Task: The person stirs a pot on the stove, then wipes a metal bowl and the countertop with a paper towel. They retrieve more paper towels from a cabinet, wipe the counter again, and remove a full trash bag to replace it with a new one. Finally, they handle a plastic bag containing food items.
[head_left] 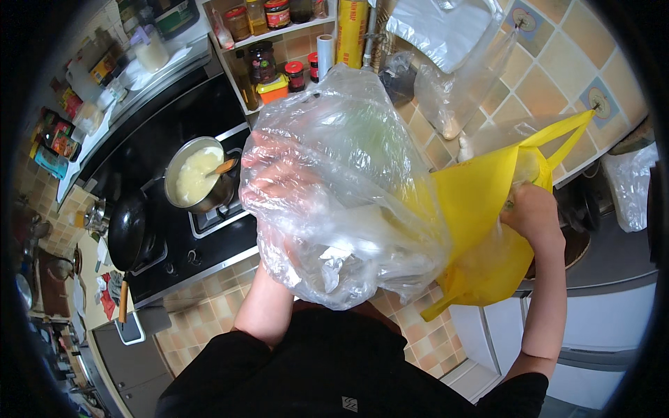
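Observation:
A large clear plastic bag [360, 209] is held up in front of my chest, crumpled and shiny. My left hand [279, 170] shows blurred through its film, fingers curled on the bag's left side. Something pale green [366, 130] shows faintly through the upper part. To the right, a yellow carrier bag [470, 209] hangs by one handle from a wall hook [596, 106]. My right hand [533, 211] is in its mouth, fingers bent; what they grip is hidden. Clear film and something green lie around those fingers.
On the black gas hob [219, 230] stand a pot [198, 172] of pale, thick contents with a wooden utensil [223, 167] and a black wok [128, 230]. Jars [277, 14] fill the shelves behind. More plastic bags [444, 31] hang on the tiled wall.

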